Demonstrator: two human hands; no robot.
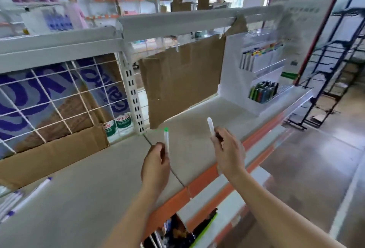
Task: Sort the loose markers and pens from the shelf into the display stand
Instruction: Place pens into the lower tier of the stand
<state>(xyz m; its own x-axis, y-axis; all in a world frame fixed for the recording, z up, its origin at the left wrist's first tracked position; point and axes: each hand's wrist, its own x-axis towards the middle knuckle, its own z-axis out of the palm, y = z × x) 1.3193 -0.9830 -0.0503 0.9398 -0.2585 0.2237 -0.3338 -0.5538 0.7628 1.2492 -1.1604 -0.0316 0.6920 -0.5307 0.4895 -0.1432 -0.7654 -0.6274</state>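
Note:
My left hand pinches a white pen with a green tip, held upright above the grey shelf. My right hand grips a second white pen, its end pointing up and slightly left. The white display stand sits on the shelf at the far right; it holds coloured markers in its lower tier and more pens in the upper one. Several loose white pens with purple tips lie on the shelf at the far left.
A brown cardboard sheet hangs behind the shelf's middle. A cardboard box and a white wire grid stand at the left. A black metal rack is on the floor at right. Two people stand in the background.

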